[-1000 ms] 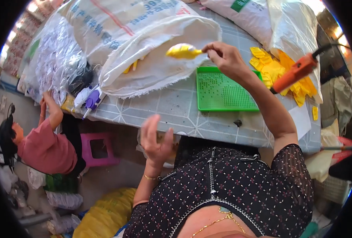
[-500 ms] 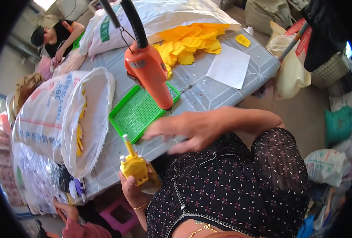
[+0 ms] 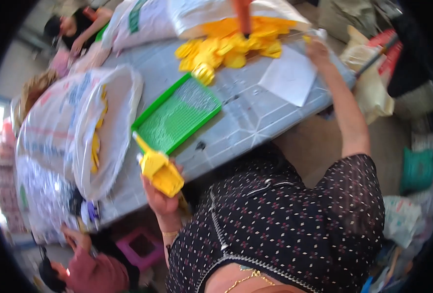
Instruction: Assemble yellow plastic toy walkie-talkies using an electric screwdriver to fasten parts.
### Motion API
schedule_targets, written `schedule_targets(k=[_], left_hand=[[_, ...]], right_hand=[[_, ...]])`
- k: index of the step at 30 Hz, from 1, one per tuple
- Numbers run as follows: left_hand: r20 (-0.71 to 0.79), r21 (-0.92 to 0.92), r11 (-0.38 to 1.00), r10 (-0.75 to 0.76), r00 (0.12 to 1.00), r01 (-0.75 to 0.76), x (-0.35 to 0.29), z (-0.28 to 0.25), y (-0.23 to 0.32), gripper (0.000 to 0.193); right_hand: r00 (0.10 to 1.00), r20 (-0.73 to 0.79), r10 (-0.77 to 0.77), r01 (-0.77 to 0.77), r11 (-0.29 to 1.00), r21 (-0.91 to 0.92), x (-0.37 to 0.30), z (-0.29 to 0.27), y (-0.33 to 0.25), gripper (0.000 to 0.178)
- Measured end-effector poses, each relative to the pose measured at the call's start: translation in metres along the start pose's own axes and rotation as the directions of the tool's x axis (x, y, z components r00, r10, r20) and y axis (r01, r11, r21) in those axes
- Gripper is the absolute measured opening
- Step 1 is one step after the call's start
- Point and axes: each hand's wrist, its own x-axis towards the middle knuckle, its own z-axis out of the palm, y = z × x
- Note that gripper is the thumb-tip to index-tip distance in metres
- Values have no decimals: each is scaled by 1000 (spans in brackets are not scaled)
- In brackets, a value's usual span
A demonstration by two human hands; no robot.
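My left hand (image 3: 162, 198) is closed round a hollow yellow plastic part (image 3: 161, 173) with a narrow stem pointing up and left, held just off the table's near edge. Beyond its stem lies a green perforated tray (image 3: 177, 115) with many small shiny pieces in it. At the far right corner of the table, my right hand (image 3: 318, 52) reaches past a white paper sheet (image 3: 288, 75). Its fingers are closed on a small yellow plastic piece (image 3: 307, 38), mostly covered by the hand.
An orange power screwdriver (image 3: 243, 14) hangs over a heap of yellow plastic parts (image 3: 226, 49) spilling from a large white sack (image 3: 197, 17). Another white sack (image 3: 55, 127), holding yellow parts, lies open at the left. Two other people sit at the left, beyond a pink stool (image 3: 139, 248).
My right hand has gone from beside the tray to the far right corner, onto the yellow piece. In my left hand the yellow part has turned. The screwdriver now appears higher in view.
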Motion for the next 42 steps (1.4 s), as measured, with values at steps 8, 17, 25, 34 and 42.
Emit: schedule_targets(k=[8,17,25,34,42], left_hand=[[19,29,990,134,991,-135,13,37,-22,66],[-125,-65,984,154,980,-163,-12,43,-25,69],[-109,-37,979,193,975,-198,-30,32,-15,70],[-168,-15,984,170,971,-175,-32,26,-12,69],[-191,-81,979,167,967,-186,-28,26,-10,68]], right_hand=[[797,197,-571,-226,20,974,-178,-246,-294,46],[661,-427,-617,476,-94,874,-233,-237,-439,55],[281,-499,-820,634,-232,737,-206,-248,-441,73],[136,-427,-894,639,-250,727,-195,-255,-441,75],[208,-432,-878,593,-239,769,-203,-252,-437,69]])
